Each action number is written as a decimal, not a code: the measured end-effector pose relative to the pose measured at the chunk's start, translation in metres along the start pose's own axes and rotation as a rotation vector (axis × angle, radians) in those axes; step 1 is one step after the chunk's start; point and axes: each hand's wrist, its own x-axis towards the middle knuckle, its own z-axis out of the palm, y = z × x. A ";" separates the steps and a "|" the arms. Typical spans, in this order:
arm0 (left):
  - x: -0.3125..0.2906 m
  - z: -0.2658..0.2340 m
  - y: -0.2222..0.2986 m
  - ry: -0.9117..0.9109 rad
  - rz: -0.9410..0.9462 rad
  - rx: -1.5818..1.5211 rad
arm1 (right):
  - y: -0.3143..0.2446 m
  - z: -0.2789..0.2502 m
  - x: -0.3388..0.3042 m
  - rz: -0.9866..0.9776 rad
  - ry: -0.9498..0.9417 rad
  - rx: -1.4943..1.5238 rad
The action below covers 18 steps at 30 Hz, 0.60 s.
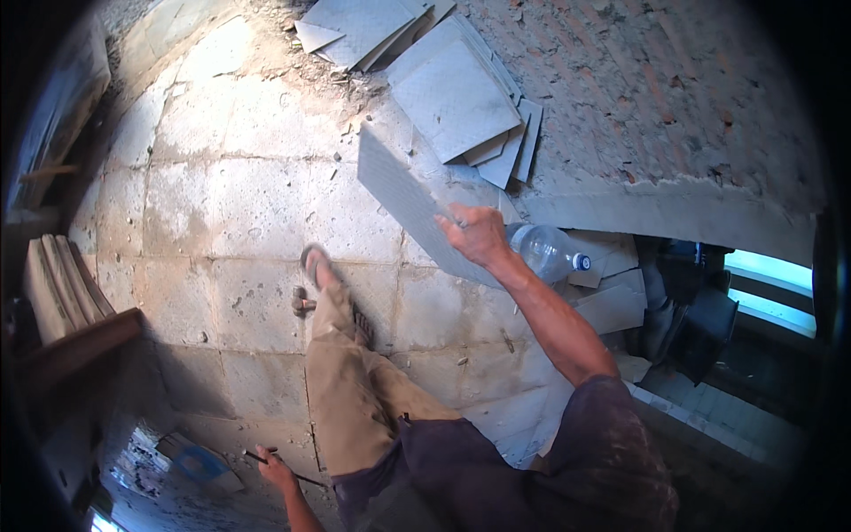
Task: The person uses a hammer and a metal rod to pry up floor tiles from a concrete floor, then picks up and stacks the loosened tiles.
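Observation:
My right hand [476, 233] is closed on the edge of a flat grey tile [412, 208], its ribbed face showing. The tile is held tilted above the floor, to the right of my sandalled foot [317, 264]. Low on the left, my left hand [277, 468] is closed around a thin dark rod [255, 457], which sticks out on both sides of the fingers. What kind of tool it is I cannot make out. A large clear plastic bottle [542, 251] with a blue cap lies just beyond my right wrist, partly hidden by the arm.
Stacked tiles [456, 97] lean at the foot of the rough wall [683, 97], beside broken tile pieces [359, 31] and rubble. A small brown metal object [303, 303] lies by my foot. Wooden boards [66, 284] stand left; dark clutter [700, 324] lies right.

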 end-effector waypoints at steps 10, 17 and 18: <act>0.046 0.105 0.202 -0.219 -0.053 -0.026 | 0.134 0.025 0.151 0.228 0.074 0.053; 0.064 0.142 0.308 -0.286 -0.099 -0.055 | 0.207 0.042 0.264 0.272 0.046 0.025; 0.062 0.145 0.318 -0.288 -0.105 -0.052 | 0.217 0.042 0.278 0.286 0.034 0.016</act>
